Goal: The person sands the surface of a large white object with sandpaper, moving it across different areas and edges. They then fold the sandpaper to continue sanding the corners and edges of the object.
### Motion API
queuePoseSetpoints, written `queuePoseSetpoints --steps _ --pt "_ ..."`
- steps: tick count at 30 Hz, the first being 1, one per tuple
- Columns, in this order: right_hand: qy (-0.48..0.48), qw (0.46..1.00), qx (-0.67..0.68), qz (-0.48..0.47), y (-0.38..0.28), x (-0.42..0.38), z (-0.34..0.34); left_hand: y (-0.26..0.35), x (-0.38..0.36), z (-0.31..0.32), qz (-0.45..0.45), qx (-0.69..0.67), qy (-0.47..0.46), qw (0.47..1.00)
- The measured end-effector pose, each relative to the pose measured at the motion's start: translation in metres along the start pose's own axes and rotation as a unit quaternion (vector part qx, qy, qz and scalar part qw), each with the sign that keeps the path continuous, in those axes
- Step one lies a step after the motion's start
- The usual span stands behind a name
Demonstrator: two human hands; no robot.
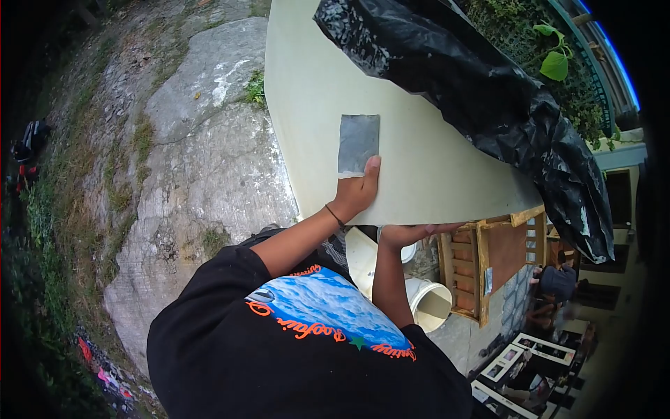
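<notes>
A large pale cream panel [412,167] with a smooth face spreads out in front of me. My left hand [357,194] lies on it, holding a grey rectangular sheet that looks like sandpaper [359,143]; its thumb shows at the sheet's lower right corner, and the other fingers are hidden. My right hand [408,234] is at the panel's near edge, gripping it from below, with its fingers mostly concealed under the panel. Crumpled black plastic sheeting [474,98] drapes over the panel's far right side.
Cracked concrete [202,153] with patches of grass stretches along the left. White buckets [429,306] and a wooden frame [481,269] stand below and right of the panel. Leafy plants [555,63] grow at upper right. Another person [557,281] is farther off at right.
</notes>
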State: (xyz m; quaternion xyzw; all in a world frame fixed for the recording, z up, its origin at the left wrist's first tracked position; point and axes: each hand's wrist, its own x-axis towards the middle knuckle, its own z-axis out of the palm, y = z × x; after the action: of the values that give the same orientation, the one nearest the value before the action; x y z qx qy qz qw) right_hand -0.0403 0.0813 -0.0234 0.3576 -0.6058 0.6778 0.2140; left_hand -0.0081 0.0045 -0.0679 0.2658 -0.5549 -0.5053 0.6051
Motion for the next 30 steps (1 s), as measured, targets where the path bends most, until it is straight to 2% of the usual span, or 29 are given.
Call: queuePoseSetpoints --steps 2,3,4,6,7,8,9,10,12,14,15,16,18,21,22,24,26,28,30 --pt "0.009 1.0 0.005 0.007 -0.005 0.0 0.002 -0.046 -0.008 -0.007 -0.061 0.025 0.032 0.997" --pt "0.009 1.0 0.005 0.006 -0.007 0.001 0.002 -0.037 -0.003 -0.022 -0.255 0.055 -0.038 0.965" --pt "0.006 1.0 -0.026 0.011 -0.009 0.002 0.001 -0.042 0.004 -0.029 -0.3 0.073 -0.048 0.95" --pt "0.0 0.998 -0.055 0.014 -0.011 0.002 0.001 -0.036 0.02 -0.041 -0.4 0.103 -0.136 0.901" --pt "0.005 0.999 -0.05 0.008 -0.011 0.003 0.002 -0.025 0.021 -0.034 -0.399 0.101 -0.133 0.902" --pt "0.01 0.999 -0.045 0.003 -0.01 0.002 0.004 -0.012 0.017 -0.022 -0.241 0.047 -0.085 0.966" --pt "0.007 0.999 -0.046 0.006 -0.009 0.001 0.003 0.0 0.014 -0.014 -0.08 -0.007 -0.036 0.996" --pt "0.007 0.998 -0.067 0.002 -0.007 0.001 0.001 0.011 0.015 -0.011 -0.021 0.008 -0.066 0.998" --pt "0.006 0.996 -0.088 -0.003 -0.004 0.0 -0.001 0.014 0.023 -0.009 0.014 0.026 -0.082 0.996" --pt "-0.002 0.997 -0.077 -0.016 -0.002 0.001 -0.001 -0.012 0.031 -0.014 0.003 0.028 -0.055 0.998" --pt "0.001 0.997 -0.075 -0.017 -0.001 0.002 -0.001 -0.032 0.038 -0.016 -0.093 -0.015 -0.038 0.995" --pt "-0.005 0.994 -0.108 -0.026 0.0 0.004 -0.003 -0.044 0.046 -0.024 -0.196 0.016 -0.029 0.98" --pt "-0.012 0.989 -0.139 -0.039 -0.001 0.003 -0.004 -0.06 0.053 -0.037 -0.304 0.066 0.002 0.95" --pt "-0.006 0.997 -0.082 -0.011 -0.002 0.003 0.001 -0.036 0.051 -0.027 -0.307 0.077 -0.036 0.948" --pt "0.001 0.997 -0.081 -0.01 -0.002 0.0 -0.001 -0.024 0.049 -0.015 -0.201 0.011 -0.001 0.98" --pt "0.007 0.997 -0.082 -0.008 -0.002 -0.003 -0.001 0.032 0.049 -0.008 -0.085 -0.091 -0.059 0.991" --pt "-0.003 0.999 -0.034 0.007 -0.006 -0.002 -0.001 0.056 0.045 -0.007 0.054 0.008 -0.156 0.986" --pt "0.008 0.999 -0.031 0.01 0.005 -0.007 -0.003 0.04 0.043 -0.007 0.039 -0.013 -0.152 0.988" --pt "0.021 0.999 -0.027 0.012 0.009 -0.006 -0.004 -0.005 0.047 -0.012 -0.059 -0.013 -0.099 0.993"
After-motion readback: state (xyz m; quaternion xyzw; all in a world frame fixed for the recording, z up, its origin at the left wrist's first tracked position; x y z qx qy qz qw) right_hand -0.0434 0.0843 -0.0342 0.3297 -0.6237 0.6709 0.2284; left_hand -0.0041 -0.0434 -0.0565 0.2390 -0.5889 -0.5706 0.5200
